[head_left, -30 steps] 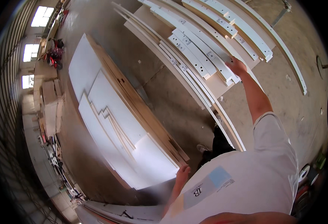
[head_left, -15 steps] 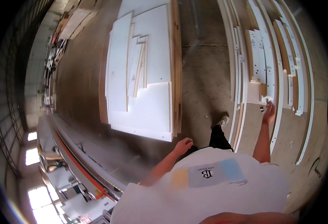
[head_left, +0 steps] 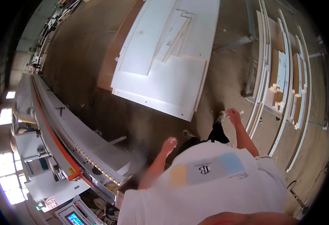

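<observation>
Loosely bent and holding nothing I can see, the fingers of my left hand (head_left: 169,145) hang in front of my body. My right hand (head_left: 233,117) is lowered on the other side, fingers apart and empty, next to my shoe (head_left: 221,116) in the picture. Neither hand touches anything. Ahead lies a stack of white panels (head_left: 157,88), with narrower offcuts (head_left: 177,39) on top. Long white strips (head_left: 260,80) stand nearest to my right hand, apart from it.
A long machine with an orange stripe (head_left: 61,146) runs along the left, its lit control screen (head_left: 74,218) at the lower left. More white strips and boards (head_left: 281,71) lie on a metal rack at the right. Brown board (head_left: 110,71) shows under the panel stack.
My view has turned, so the panel stack sits higher and further right and more of the machine shows. My right hand has come away from the board ends on the right rack and dropped inward.
</observation>
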`<state>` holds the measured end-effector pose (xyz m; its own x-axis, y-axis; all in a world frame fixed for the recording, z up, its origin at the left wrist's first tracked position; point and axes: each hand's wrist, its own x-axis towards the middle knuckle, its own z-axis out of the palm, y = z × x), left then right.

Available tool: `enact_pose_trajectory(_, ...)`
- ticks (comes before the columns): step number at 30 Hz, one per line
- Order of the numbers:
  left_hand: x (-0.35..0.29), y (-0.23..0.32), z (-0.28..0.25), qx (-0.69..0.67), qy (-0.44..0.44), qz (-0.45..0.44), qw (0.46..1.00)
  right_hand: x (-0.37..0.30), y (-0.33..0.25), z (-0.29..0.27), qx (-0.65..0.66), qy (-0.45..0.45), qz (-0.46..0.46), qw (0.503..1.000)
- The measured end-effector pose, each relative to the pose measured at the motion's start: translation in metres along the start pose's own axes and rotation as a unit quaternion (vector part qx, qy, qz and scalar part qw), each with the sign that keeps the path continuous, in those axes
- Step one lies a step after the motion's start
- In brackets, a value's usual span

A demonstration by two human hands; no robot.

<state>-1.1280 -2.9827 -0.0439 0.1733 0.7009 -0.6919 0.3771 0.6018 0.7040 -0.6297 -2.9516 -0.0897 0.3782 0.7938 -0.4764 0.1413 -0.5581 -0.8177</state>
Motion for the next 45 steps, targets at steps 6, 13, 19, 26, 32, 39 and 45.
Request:
enact_pose_trajectory(6, -0.06, -0.07, -0.074, -0.071, 0.084, -0.117, 0.987, 0.057, -0.096, 0.141, 0.071, -0.175, 0.02, 0.982)
enact_pose_trajectory(13, -0.085, -0.087, -0.083, -0.179, 0.095, -0.156, 0.967, 0.127, -0.26, 0.323, 0.232, -0.168, 0.101, 0.953)
enact_pose_trajectory(19, -0.113, -0.069, -0.11, 0.076, 0.069, 0.043, 0.994, 0.25, -0.276, 0.424, 0.545, -0.058, 0.171, 0.819)
enact_pose_trajectory(26, -0.066, -0.009, -0.171, -0.146, 0.127, -0.221, 0.956, 0.282, -0.269, 0.394, 0.519, 0.054, 0.172, 0.835)
enact_pose_trajectory(32, -0.031, 0.052, -0.182, -0.135, 0.085, -0.204, 0.966, 0.305, -0.264, 0.344, 0.53, 0.12, 0.205, 0.814)
enact_pose_trajectory(39, -0.006, 0.059, -0.194, -0.151, 0.07, -0.19, 0.968, 0.309, -0.272, 0.327, 0.534, 0.084, 0.175, 0.823)
enact_pose_trajectory(45, -0.023, 0.039, -0.2, -0.16, 0.097, -0.175, 0.967, 0.205, -0.236, 0.278, 0.409, -0.205, 0.125, 0.88)
